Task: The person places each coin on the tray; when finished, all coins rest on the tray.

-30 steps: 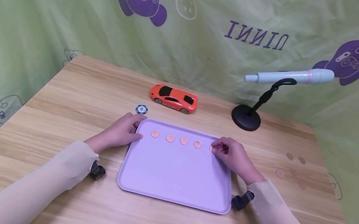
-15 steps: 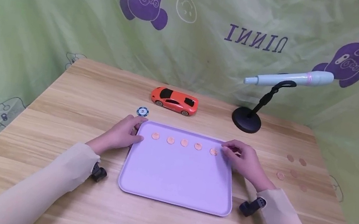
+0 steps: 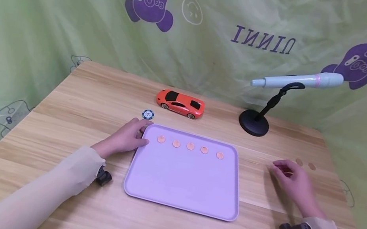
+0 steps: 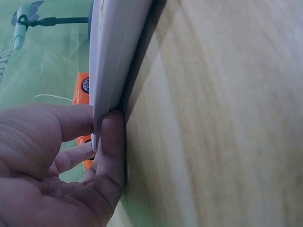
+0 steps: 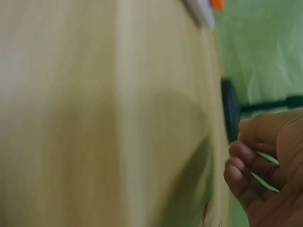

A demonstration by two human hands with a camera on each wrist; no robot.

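Observation:
A lilac tray (image 3: 183, 182) lies flat on the wooden table, bearing a row of several copper coins (image 3: 190, 146) along its far side. My left hand (image 3: 125, 137) grips the tray's left rim near the far corner. In the left wrist view the thumb of that hand (image 4: 52, 156) is on the rim, with a finger against the tray's underside. Out to the right of the tray, my right hand (image 3: 295, 184) is above the table, fingers loosely bent and nothing visible between them. Just beyond it lie copper coins (image 3: 311, 166); the hand hides part of that area.
An orange toy car (image 3: 180, 104) stands behind the tray, with a blue-and-white poker chip (image 3: 148, 114) between it and my left hand. At the back right, a black stand (image 3: 254, 122) carries a pale blue microphone (image 3: 297, 81). A green printed curtain (image 3: 206, 62) hangs behind the table.
My right hand has let go of the rightmost coin on the tray and moved right, over the table near the loose coins. The left hand keeps its grip on the tray.

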